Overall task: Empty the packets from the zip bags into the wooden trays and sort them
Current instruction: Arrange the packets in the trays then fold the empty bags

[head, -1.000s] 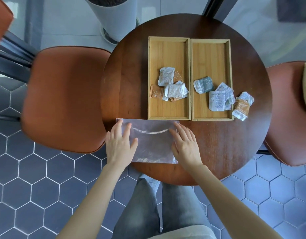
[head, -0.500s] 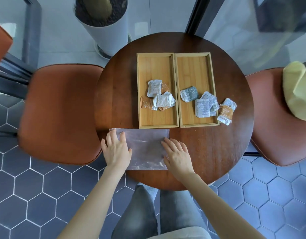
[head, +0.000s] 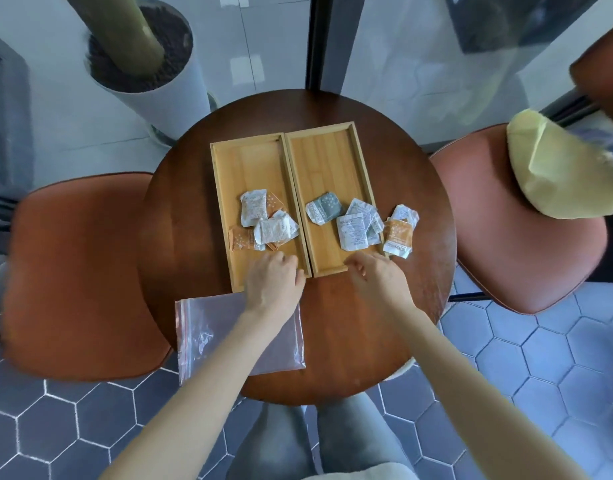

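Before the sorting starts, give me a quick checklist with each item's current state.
1. Zip bag emptied: ok, it lies flat and looks empty.
2. All packets inside trays: not ok, the orange packet sits outside the right tray, on the table.
3. Left tray one kind only: not ok, white and orange mixed.
4. Left hand free: ok, holds nothing visible.
5. Right hand free: cannot tell, fingers curled at the tray edge.

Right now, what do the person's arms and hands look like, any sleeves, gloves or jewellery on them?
Both forearms are bare right to the bottom edge of the picture, so no sleeves show. The left hand and the right hand wear no gloves, and no watch, bracelet or ring is visible from this side. Grey trousers show below, between the arms.
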